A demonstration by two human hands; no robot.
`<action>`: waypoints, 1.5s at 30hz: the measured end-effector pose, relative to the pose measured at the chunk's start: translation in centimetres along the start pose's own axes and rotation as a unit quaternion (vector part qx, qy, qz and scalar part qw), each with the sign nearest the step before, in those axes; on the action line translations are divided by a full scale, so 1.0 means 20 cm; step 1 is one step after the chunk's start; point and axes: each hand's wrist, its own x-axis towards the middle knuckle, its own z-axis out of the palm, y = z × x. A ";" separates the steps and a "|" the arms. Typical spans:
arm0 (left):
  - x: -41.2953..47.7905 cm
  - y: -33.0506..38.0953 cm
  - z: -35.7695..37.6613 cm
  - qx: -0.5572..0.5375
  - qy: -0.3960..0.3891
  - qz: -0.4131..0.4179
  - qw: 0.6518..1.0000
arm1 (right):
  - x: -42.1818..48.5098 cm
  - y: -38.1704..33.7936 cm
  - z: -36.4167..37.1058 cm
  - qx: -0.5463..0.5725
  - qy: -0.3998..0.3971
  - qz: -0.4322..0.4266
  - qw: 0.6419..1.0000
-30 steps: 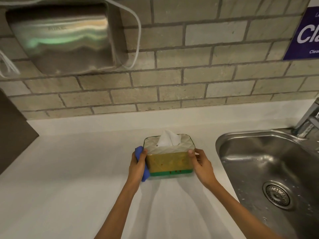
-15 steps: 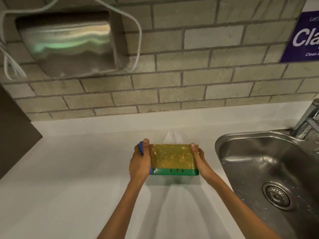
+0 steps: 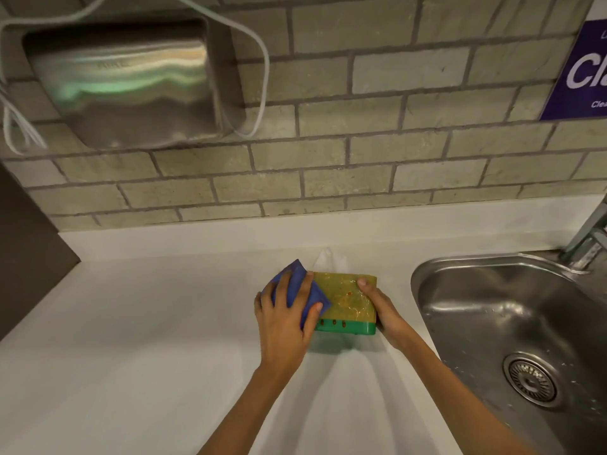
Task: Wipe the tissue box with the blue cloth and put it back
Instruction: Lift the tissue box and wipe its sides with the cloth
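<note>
The tissue box (image 3: 349, 300), yellow with a green base strip, lies tipped backward on the white counter (image 3: 138, 339), its broad yellow side facing up. A white tissue (image 3: 328, 260) pokes out behind it toward the wall. My left hand (image 3: 284, 318) presses the blue cloth (image 3: 300, 290) flat on the box's left part, fingers spread over the cloth. My right hand (image 3: 382, 307) grips the box's right end, thumb on the top face.
A steel sink (image 3: 512, 326) with a drain lies right of the box, with a tap (image 3: 588, 238) at its far corner. On the brick wall hang a metal dryer (image 3: 128, 83) with white cables and a purple sign (image 3: 581, 67). A dark panel (image 3: 29, 254) stands at left.
The box was tipped from upright onto its back. My left hand then moved from the box's left end onto its upturned face, spreading the blue cloth over it.
</note>
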 end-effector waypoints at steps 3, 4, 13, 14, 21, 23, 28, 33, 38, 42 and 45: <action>-0.05 -0.06 0.01 -0.041 0.016 -0.008 0.999 | 0.01 0.00 0.00 -0.001 0.010 0.008 1.000; -0.03 -0.06 0.01 -0.069 0.015 -0.048 0.996 | 0.01 0.00 0.00 -0.002 0.012 0.010 1.000; 0.07 0.11 -0.02 0.009 -0.029 -0.027 0.999 | 0.01 0.00 0.00 0.005 0.025 0.007 1.000; 0.03 0.08 0.00 0.017 -0.024 0.003 1.000 | 0.01 0.00 0.00 0.006 0.027 0.008 1.000; 0.05 0.05 0.01 -0.046 0.004 -0.087 0.995 | 0.02 0.00 0.01 -0.005 0.027 0.019 0.999; 0.10 0.12 0.00 -0.038 -0.011 -0.114 0.993 | 0.01 0.00 0.02 -0.002 0.032 0.015 0.999; 0.02 0.17 0.00 0.034 -0.069 -0.037 0.996 | 0.00 -0.01 0.02 0.011 0.038 0.008 0.999; 0.00 0.07 0.00 0.025 -0.028 -0.067 0.997 | 0.00 -0.01 0.02 0.004 0.048 0.015 0.999; 0.12 0.25 -0.02 -0.003 -0.055 -0.130 0.990 | -0.01 0.00 0.04 0.011 0.063 -0.001 0.998; 0.02 0.27 0.02 0.046 -0.102 -0.049 0.992 | -0.02 0.00 0.03 0.008 0.062 -0.014 0.998; -0.01 0.17 0.02 0.058 -0.085 -0.052 0.993 | -0.02 0.00 0.03 0.014 0.057 -0.015 0.998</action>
